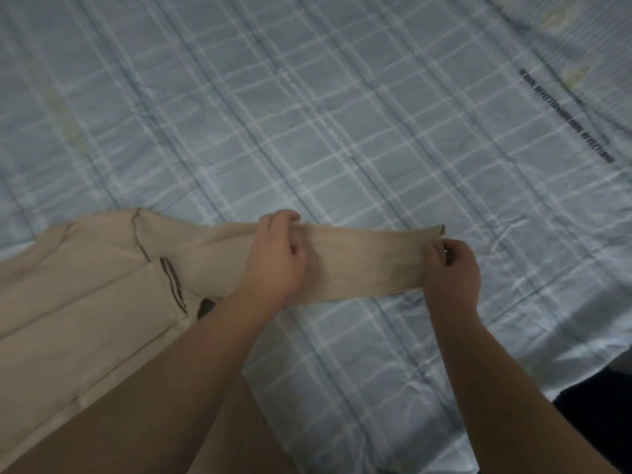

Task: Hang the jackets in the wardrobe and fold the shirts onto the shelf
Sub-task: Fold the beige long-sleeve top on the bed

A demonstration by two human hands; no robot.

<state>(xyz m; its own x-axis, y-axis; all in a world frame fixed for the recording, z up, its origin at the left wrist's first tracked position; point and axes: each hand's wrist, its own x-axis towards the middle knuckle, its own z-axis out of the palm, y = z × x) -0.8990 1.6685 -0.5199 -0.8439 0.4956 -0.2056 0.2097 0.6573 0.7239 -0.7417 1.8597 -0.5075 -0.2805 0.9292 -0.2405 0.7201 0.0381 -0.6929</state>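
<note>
- The left hand point(277, 258) lies back-up, fingers curled over the far edge of a beige sleeve point(359, 265); the bare left forearm point(191, 354) reaches in from 7 o'clock.
- The right hand point(453, 268) pinches the sleeve's end, at 3 o'clock of the left; the right forearm point(485, 371) comes from 5 o'clock.

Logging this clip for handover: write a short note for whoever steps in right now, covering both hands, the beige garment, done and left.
The left grip holds the sleeve mid-length; the right grip pinches its cuff end.
The sleeve is stretched over the bed; the rest of the beige garment lies to the left.
Done: nothing folded or hung in view.
Left: fold or hang it; shirt or jacket, I cannot tell.
</note>
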